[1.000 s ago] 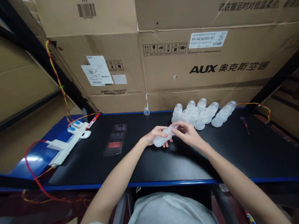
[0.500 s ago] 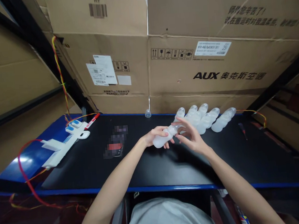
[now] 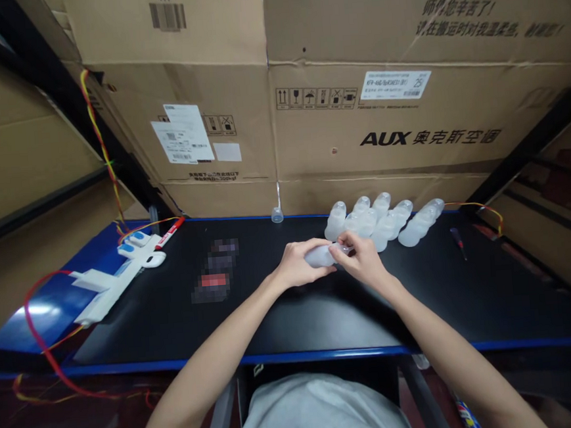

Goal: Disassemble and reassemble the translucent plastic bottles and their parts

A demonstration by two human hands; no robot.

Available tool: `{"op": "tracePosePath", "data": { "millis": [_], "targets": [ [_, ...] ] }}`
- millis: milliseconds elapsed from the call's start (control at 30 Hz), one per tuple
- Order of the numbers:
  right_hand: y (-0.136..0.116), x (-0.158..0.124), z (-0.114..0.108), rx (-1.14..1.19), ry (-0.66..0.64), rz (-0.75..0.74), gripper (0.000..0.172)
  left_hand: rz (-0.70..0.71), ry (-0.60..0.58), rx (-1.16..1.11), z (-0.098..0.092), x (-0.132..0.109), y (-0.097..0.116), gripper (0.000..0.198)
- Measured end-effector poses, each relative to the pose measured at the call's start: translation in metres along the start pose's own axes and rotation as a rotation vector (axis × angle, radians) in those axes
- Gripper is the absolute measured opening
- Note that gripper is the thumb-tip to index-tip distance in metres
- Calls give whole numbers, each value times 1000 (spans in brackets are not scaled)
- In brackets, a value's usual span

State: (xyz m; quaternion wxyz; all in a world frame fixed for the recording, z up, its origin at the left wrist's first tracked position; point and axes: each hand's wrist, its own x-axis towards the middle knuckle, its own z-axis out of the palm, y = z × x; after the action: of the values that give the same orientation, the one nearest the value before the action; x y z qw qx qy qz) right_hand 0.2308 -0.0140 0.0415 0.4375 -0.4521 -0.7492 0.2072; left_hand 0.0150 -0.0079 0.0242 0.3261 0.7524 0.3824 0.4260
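Note:
A frosted white plastic bottle (image 3: 318,257) lies tilted on its side between my hands, above the black mat. My left hand (image 3: 297,264) is wrapped round its body, thumb on the near side. At the bottle's clear-topped end, my right hand (image 3: 363,258) closes its fingertips round the cap or neck; the fingers hide most of that end. Just beyond my right hand stand several similar frosted bottles (image 3: 383,236) with clear domed caps, bunched together on the mat.
The black mat (image 3: 176,335) covers the blue-edged table. At left lies a white power strip (image 3: 102,301) with cables and a red marker (image 3: 172,232). A small clear cup-like piece (image 3: 277,215) sits at the back. A screwdriver (image 3: 458,243) lies right. Cardboard (image 3: 318,126) walls the back.
My right hand's fingers have closed in on the bottle's capped end. My left hand has turned, its back now more upward, and the bottle lies more level. The camera view has shifted slightly.

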Motion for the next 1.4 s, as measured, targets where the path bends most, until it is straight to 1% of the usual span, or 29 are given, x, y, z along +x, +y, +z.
{"op": "tracePosePath", "data": {
  "millis": [67,133,200,233,300,333,400,467,500,533,567,633,700,733,767,833,933,1000,1067,1100,1200,1233,1300,1400],
  "targets": [
    [-3,-1,0,43,26,45,44,54,47,57,8,-4,-1,47],
    [-7,-2,1,135,-1,135,45,64,86,95,13,-6,-2,44],
    [-9,-4,3,185,-9,196,46,72,100,146,12,-6,-5,46],
    [-10,-4,5,170,11,193,46,93,97,177,10,-6,-6,49],
    [-10,-5,8,93,93,130,43,157,100,238,1,-4,-11,55],
    [-10,-5,10,57,134,86,40,188,127,265,-4,-2,-15,54],
    [-9,-5,11,23,173,3,35,199,251,321,-14,4,-25,45],
    [-9,-4,11,15,160,-67,33,136,396,421,-24,12,-40,38],
    [-9,-4,10,7,141,-94,33,89,441,493,-28,17,-49,37],
    [-9,-4,9,-3,124,-114,34,41,455,573,-32,21,-58,38],
    [-9,-4,8,-14,112,-124,37,-2,446,652,-34,25,-66,42],
    [-9,-4,7,-27,98,-120,45,-72,382,778,-38,33,-83,57],
    [-10,-5,8,-35,78,-111,52,-124,308,843,-39,38,-95,68],
    [-10,-5,8,-41,61,-112,53,-142,279,856,-39,40,-99,70],
    [-10,-6,9,-49,40,-114,53,-152,260,861,-38,41,-102,69],
    [-11,-7,11,-58,-5,-117,51,-138,263,854,-38,40,-102,62],
    [-10,-8,14,-42,-82,-101,51,-79,332,838,-37,38,-96,52],
    [-7,-9,15,-40,-144,-89,54,-79,388,844,-37,36,-92,51],
    [-3,-9,17,-60,-215,-90,57,-114,427,854,-37,34,-89,53],
    [-1,-8,18,-75,-253,-93,57,-142,428,848,-38,34,-89,53],
    [4,-7,20,-103,-344,-89,48,-233,389,769,-40,32,-90,39],
    [5,-7,21,-96,-359,-87,45,-242,387,731,-41,32,-90,35],
    [7,-6,22,-61,-354,-94,43,-213,416,635,-41,32,-90,31],
    [9,-5,23,-53,-297,-98,51,-161,451,377,-35,30,-88,33]
  ]
}}
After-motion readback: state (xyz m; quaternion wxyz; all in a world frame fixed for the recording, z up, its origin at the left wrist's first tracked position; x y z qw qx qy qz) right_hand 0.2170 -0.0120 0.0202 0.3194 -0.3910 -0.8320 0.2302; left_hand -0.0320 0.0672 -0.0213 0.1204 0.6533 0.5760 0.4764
